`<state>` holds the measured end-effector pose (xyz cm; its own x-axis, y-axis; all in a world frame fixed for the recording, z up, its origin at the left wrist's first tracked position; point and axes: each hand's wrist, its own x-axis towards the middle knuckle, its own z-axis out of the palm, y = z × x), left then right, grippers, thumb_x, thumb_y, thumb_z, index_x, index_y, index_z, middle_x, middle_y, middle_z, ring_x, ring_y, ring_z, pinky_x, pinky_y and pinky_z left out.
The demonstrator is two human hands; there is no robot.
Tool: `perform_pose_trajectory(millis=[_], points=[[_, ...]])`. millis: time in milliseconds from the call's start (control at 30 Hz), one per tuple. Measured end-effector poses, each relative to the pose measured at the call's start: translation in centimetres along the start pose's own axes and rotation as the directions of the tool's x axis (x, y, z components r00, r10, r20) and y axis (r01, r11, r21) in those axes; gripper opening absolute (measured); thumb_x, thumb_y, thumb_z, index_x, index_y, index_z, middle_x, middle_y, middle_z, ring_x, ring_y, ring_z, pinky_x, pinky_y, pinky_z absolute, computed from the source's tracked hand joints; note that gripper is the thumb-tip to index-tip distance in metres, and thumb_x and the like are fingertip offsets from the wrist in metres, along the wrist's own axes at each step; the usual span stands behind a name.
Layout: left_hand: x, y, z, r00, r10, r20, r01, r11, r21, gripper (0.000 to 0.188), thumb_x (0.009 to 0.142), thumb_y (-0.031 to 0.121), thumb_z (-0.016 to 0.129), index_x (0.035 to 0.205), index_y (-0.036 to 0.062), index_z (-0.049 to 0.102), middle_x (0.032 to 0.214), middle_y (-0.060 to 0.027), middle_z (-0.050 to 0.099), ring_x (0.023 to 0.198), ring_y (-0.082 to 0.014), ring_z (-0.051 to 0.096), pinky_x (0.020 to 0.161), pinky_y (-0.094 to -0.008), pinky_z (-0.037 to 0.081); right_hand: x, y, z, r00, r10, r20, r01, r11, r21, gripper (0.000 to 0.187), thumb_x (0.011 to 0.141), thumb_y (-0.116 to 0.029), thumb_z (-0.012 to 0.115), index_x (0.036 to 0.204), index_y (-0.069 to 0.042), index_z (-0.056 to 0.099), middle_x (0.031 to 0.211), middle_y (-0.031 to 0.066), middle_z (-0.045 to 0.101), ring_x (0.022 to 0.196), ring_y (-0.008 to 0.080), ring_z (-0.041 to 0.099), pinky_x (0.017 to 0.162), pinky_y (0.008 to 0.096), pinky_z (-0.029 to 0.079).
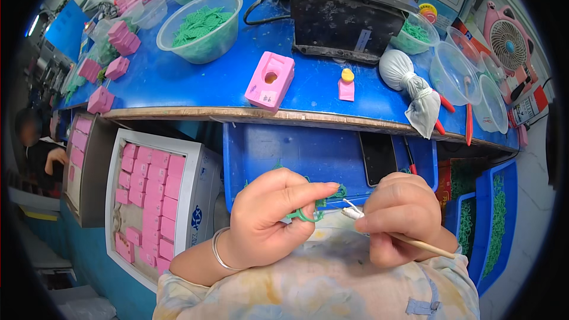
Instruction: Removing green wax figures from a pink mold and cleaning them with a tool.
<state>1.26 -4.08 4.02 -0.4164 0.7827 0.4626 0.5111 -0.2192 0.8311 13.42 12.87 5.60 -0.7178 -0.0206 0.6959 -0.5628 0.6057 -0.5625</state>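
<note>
My left hand is closed, pinching a small green ring-shaped piece between its fingers. More green bits show around the fingertips. Facing it, my right hand grips a thin wooden-handled tool. The tool's front end is wrapped in white, and a fine pale tip points toward the green piece, a small gap apart. Both hands are above the near edge of a blue tray. Beyond it on the blue bench stand a pink mould block with a hollow and a small pink block topped with yellow.
A dark phone lies in the tray. A clear bowl of green pieces, a black box and a tied white cloth bag stand on the bench. At left is a white box of pink blocks; at right, blue bins of green pieces.
</note>
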Motion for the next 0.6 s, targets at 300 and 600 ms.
perform_pose_trajectory(millis=[300, 600], points=[[0.08, -0.04, 0.16, 0.99, 0.138, -0.015, -0.131, 0.966, 0.223, 0.041, 0.064, -0.005, 0.061, 0.104, 0.001, 0.066, 0.072, -0.0034, 0.055, 0.063, -0.0144, 0.053, 0.055, -0.0248, 0.043, 0.28, 0.11, -0.11, 0.996, -0.091, 0.026, 0.092, 0.995, -0.035, 0.024, 0.056, -0.007, 0.064, 0.079, -0.004, 0.063, 0.066, 0.0047, 0.056, 0.049, 0.016, 0.054, 0.041, 0.0259, 0.039], [0.04, 0.04, 0.14, 0.979, 0.202, -0.005, -0.191, 0.931, 0.311, 0.041, 0.063, -0.005, 0.061, 0.104, -0.0004, 0.065, 0.072, -0.0035, 0.054, 0.062, -0.0143, 0.053, 0.054, -0.0249, 0.043, 0.47, 0.24, -0.39, 0.983, -0.153, 0.099, 0.161, 0.984, -0.082, 0.02, 0.063, -0.012, 0.066, 0.08, -0.003, 0.062, 0.068, 0.0057, 0.056, 0.048, 0.0152, 0.054, 0.04, 0.0254, 0.037]])
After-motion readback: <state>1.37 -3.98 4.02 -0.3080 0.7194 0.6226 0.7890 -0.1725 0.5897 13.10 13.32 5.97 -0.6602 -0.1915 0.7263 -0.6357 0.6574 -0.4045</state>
